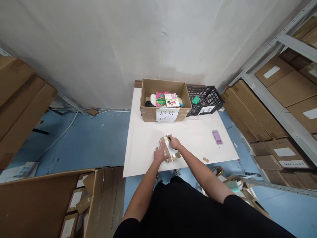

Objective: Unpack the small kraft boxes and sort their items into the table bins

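The cardboard parcel (174,156) lies near the counter's (141,145) front edge, about midway between its front corners. The left hand (159,153) rests on it, fingers spread; the right hand (174,142) clenches its fingers around a slim tool (168,138), apparently a cutter. A slip under uneven pressure could nick the left fingers or score the contents.

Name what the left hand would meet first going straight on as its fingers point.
Beyond the small package it touches, the left hand would probably meet the large cardboard box, near its white sign; depth is hard to judge.
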A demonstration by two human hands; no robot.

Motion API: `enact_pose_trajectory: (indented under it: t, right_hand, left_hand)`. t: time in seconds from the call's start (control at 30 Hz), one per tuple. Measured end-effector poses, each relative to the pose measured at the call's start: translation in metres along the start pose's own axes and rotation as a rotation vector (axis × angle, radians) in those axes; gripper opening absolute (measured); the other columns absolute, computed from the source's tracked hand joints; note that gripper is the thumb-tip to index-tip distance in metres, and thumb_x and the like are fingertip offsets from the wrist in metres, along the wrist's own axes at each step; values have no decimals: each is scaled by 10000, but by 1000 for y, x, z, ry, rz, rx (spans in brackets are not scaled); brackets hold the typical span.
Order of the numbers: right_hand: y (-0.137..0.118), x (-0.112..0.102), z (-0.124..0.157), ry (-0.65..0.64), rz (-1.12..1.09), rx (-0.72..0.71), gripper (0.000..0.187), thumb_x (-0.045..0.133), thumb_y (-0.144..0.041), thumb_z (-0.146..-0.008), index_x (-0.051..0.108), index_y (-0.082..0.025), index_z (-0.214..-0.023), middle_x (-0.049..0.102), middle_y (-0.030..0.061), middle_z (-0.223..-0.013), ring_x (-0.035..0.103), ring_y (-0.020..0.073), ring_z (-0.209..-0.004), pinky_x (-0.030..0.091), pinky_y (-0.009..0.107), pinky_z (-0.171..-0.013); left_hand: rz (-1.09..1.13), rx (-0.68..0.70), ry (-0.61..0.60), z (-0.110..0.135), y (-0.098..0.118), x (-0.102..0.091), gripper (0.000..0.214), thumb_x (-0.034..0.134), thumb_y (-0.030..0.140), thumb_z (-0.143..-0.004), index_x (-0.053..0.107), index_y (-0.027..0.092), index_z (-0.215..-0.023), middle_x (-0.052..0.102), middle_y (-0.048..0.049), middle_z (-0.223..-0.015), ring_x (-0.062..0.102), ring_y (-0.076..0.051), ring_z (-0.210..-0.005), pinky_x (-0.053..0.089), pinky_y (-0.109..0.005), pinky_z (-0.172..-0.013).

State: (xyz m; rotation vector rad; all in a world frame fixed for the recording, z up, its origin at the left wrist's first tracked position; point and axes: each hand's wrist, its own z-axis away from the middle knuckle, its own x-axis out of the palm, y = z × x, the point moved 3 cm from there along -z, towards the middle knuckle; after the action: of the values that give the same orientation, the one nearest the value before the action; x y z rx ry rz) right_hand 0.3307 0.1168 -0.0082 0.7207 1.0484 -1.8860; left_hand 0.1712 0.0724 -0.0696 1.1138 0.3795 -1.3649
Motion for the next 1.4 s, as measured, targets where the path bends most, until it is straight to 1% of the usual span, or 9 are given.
enact_pose_trajectory:
  t: [0.37, 0.53, 0.67, 0.83, 1.0, 1.1, 1.17, 1.27, 1.4]
  right_hand:
    - [-11, 7, 16, -2, 91, 43, 516, 590, -223, -967, 494, -256, -1473, 753, 126, -1200, 718, 297, -1100, 504, 310, -818]
    - [-16, 3, 23, -78, 144, 76, 551, 640, -214, -931, 504, -241, -1464, 739, 141, -1247, 716, 297, -1146, 521, 309, -800]
    - [-13, -1, 37, -163, 166, 99, 577, 680, -190, -886, 533, -231, -1443, 735, 156, -1246, 733, 305, -1102, 529, 309, -767]
    - [11, 15, 88, -280, 152, 114, 524, 679, -192, -872, 578, -217, -1386, 741, 171, -1190, 762, 294, -878, 519, 312, -657]
    - [57, 38, 151, -245, 194, 90, 525, 634, -118, -845, 603, -239, -1355, 760, 135, -1111, 740, 306, -985, 487, 299, -707]
    - [82, 39, 168, -205, 106, 120, 519, 595, -150, -894, 570, -260, -1401, 763, 112, -1094, 736, 288, -968, 470, 293, -718]
    - [94, 34, 166, -57, 6, 180, 560, 533, -213, -968, 451, -264, -1520, 763, 104, -1085, 736, 286, -972, 471, 304, -741]
    - [101, 30, 144, 173, -135, 301, 626, 485, -386, -1041, 288, -230, -1614, 741, 131, -1199, 725, 306, -1066, 494, 338, -821]
    - [98, 36, 93, 231, -231, 381, 809, 594, -536, -992, 250, -182, -1632, 683, 191, -1340, 676, 348, -1205, 502, 388, -929]
  left_hand:
    - [-30, -3, -11, 0, 6, -4, 1206, 705, 727, -788, 19, 356, -1708, -24, -16, -1801, 454, -404, -1390, 502, -477, -1018]
    - [-78, -43, -36, 1, 8, -9, 1202, 693, 743, -779, 8, 392, -1702, -30, 25, -1800, 473, -380, -1365, 498, -469, -1020]
    - [-98, -50, -34, 3, 8, -12, 1206, 680, 789, -766, 22, 404, -1700, -23, 13, -1801, 486, -389, -1345, 504, -470, -994]
    - [-116, -44, -4, 6, 9, -13, 1173, 653, 803, -783, 55, 388, -1704, -7, 2, -1800, 493, -398, -1330, 504, -468, -979]
    - [-122, -47, -5, 4, 9, -13, 1201, 668, 786, -781, 39, 358, -1710, -19, -1, -1799, 489, -406, -1333, 510, -462, -977]
    - [-103, -48, 8, 3, 11, -11, 1190, 662, 777, -794, 38, 348, -1712, -18, 1, -1799, 507, -394, -1309, 529, -445, -949]
    - [-95, -46, 43, 3, 15, -8, 1172, 646, 774, -812, 35, 340, -1713, 2, -8, -1802, 528, -384, -1282, 544, -439, -928]
    - [-109, -36, 106, 4, 28, 0, 1094, 593, 775, -858, 102, 306, -1716, 74, -70, -1799, 549, -376, -1264, 554, -440, -935]
    - [-155, -60, 154, 10, 47, 14, 958, 466, 736, -951, 214, 200, -1703, 189, -194, -1757, 554, -378, -1284, 549, -454, -983]
